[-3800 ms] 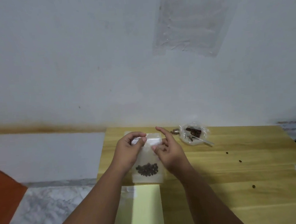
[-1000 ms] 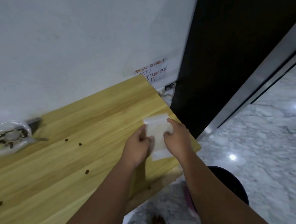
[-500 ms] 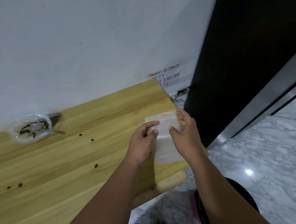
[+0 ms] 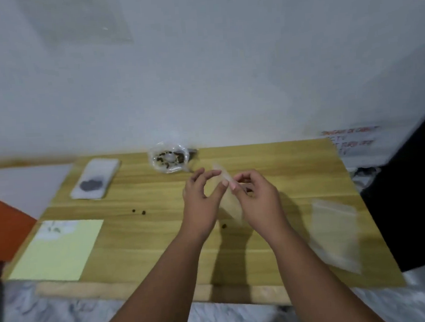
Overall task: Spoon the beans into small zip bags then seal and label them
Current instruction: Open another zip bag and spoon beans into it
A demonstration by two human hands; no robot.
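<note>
Both my hands hold an empty clear zip bag (image 4: pixel 230 202) above the middle of the wooden table (image 4: pixel 161 239). My left hand (image 4: pixel 201 201) pinches its top edge with thumb and fingers. My right hand (image 4: pixel 257 200) grips the other side of the top. Behind them, at the wall, sits a clear plastic bag of dark beans (image 4: pixel 168 159); whether a spoon lies in it is blurred. A filled zip bag (image 4: pixel 95 179) with dark beans at its bottom lies flat at the back left.
A stack of empty zip bags (image 4: pixel 337 230) lies at the table's right. A yellow sheet (image 4: pixel 59 249) with a white label lies front left. Loose beans (image 4: pixel 142 211) are scattered on the wood. Marble floor (image 4: pixel 54 320) lies in front; a dark panel (image 4: pixel 415 197) stands right.
My view swung left from the table's right corner to its middle. My hands carried one empty bag from the right-hand stack toward the centre, near the bean bag.
</note>
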